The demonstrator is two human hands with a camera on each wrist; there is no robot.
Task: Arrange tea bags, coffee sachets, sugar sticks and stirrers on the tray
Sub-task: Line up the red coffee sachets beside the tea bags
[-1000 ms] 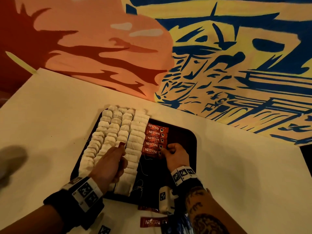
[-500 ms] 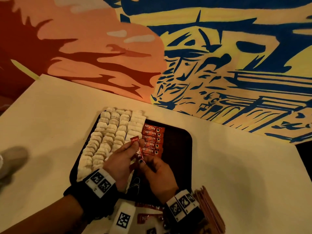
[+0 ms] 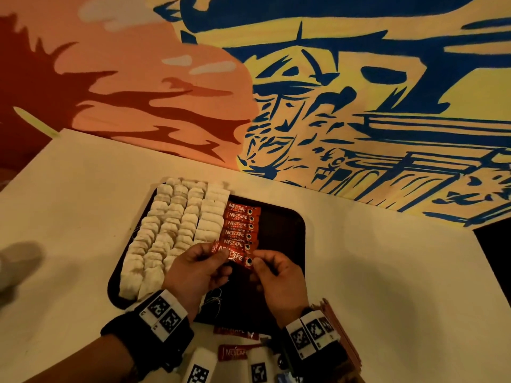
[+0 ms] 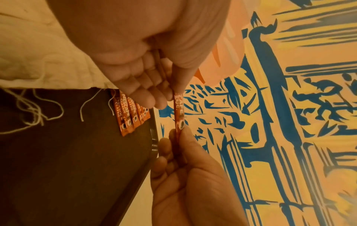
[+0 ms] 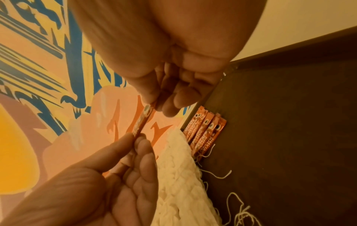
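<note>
Warm, dim orange light; a soft shadow falls left of the tray (image 3: 300,222). Wide-angle bending at edges; wrist views blur up close.

The coffee sachets (image 3: 240,226) are showing glossy red foil. The tea bags (image 3: 171,233) are looking like matt, crinkled paper, lying on a smooth dark tray (image 3: 282,233).

Both forearms reach forward side by side, each wrist wearing a dark band. The left hand (image 3: 190,272) and right hand (image 3: 279,277) meet over the tray (image 3: 287,230), thumb and curled fingers (image 4: 150,97) of each pinching opposite ends of one coffee sachet (image 3: 235,255).
</note>
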